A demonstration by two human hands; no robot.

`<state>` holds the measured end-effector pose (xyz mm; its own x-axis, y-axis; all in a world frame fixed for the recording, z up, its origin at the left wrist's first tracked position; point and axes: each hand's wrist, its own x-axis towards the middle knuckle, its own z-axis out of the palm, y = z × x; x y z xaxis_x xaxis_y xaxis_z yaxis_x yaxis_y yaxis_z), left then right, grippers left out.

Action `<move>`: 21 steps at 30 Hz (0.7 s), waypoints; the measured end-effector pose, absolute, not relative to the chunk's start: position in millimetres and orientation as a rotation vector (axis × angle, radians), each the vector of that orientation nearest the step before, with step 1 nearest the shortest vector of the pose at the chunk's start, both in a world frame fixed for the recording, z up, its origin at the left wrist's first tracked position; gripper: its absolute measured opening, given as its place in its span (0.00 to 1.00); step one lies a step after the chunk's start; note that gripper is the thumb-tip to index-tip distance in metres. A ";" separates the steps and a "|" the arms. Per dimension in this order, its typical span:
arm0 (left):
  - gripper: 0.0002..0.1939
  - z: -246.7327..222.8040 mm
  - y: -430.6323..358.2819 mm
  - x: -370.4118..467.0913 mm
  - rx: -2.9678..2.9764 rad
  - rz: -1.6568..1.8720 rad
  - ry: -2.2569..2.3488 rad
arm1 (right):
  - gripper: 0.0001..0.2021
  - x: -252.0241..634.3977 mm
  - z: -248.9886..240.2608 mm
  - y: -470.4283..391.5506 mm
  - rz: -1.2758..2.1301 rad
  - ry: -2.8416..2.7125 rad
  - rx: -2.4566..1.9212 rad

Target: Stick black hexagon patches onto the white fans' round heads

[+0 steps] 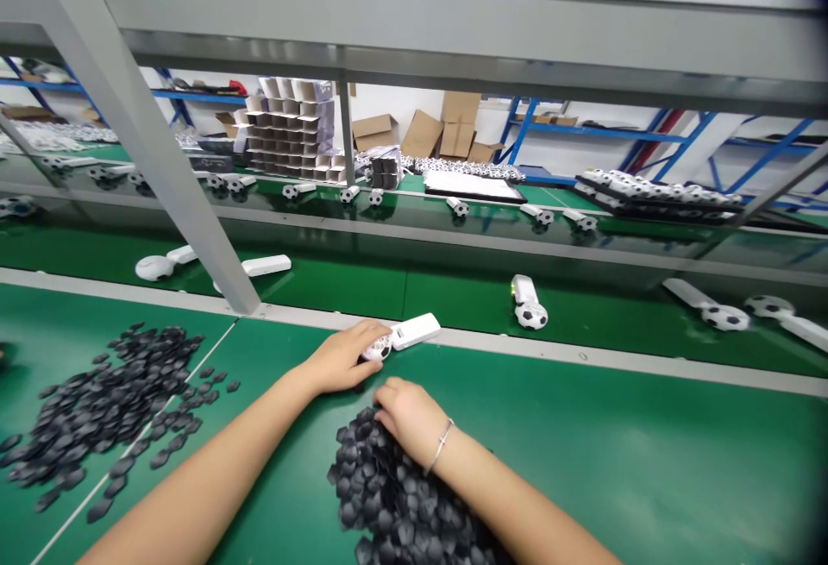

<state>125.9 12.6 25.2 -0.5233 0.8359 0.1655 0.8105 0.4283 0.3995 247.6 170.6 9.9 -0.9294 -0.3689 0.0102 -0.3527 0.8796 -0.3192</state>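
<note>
Clamping ball [377, 349] in L hand [340, 360] grip, at worktop [621, 436] edge by rail [549, 350]. Touching bits [372, 483] w/ R hand [409, 417]; can't tell if pinching any. Could lose ball onto belt [453, 289] via light L hold, or scatter bits via dragging R wrist [440, 442].

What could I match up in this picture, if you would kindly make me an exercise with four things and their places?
Things:
1. Bare left hand
2. Bare right hand
3. Thin silver-coloured bracelet
4. Loose spread of small, flat black pieces

Places:
A. Across a thin white line on the green work surface
B. At the head of a white item with a football-patterned head
C. Around a wrist
D. At the far edge of a dense black heap

Right pairs: 1-B, 2-D, 3-C, 4-A
</note>
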 end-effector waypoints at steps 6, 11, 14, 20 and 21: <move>0.30 12.8 10.4 118.3 1.456 0.688 2.629 | 0.05 249.6 13.4 173.4 -0.578 2.959 -0.457; 0.29 10.8 11.0 118.0 1.476 0.699 2.631 | 0.10 244.5 22.6 191.4 -0.645 2.926 -0.541; 0.29 11.9 11.6 119.2 1.484 0.717 2.624 | 0.13 240.9 24.3 209.6 -0.704 2.835 -0.754; 0.30 10.9 12.9 119.0 1.494 0.714 2.625 | 0.09 243.5 16.2 203.6 -0.602 2.830 -0.935; 0.30 10.7 13.1 118.8 1.493 0.706 2.629 | 0.08 244.6 14.3 197.7 -0.586 2.853 -0.919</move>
<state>118.8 13.1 10.7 -0.5368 0.8226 0.1874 0.8058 0.4340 0.4029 244.6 197.7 14.3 -0.8155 -0.5778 0.0332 -0.5441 0.7459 -0.3841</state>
